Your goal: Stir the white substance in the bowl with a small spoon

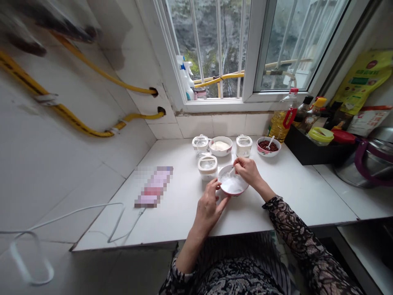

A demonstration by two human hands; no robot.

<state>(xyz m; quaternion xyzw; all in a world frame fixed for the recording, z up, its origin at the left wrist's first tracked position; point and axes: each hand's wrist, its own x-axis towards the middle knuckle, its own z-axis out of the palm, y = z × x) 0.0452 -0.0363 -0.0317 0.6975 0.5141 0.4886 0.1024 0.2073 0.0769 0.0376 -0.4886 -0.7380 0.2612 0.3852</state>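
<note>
Lower centre: left hand [209,205] fingers cup bowl [236,194], presumably steadying it | right hand [248,170] fingers pinch utensil [231,171] dipped inside

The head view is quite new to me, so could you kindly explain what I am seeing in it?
Gladly. There is no machine here: these are a person's own bare hands, and the single picture comes from a camera worn on that person's head, looking forward and down. The left hand steadies a bowl of white powder, while the right hand holds a spoon dipping into it. On the white counter, beyond and beside that bowl, stand three lidded jars, a bowl of pale contents and a bowl of dark red beans. An oil bottle stands at the back right. The pinkish thing on the left is pixelated, so I cannot name it.
</note>
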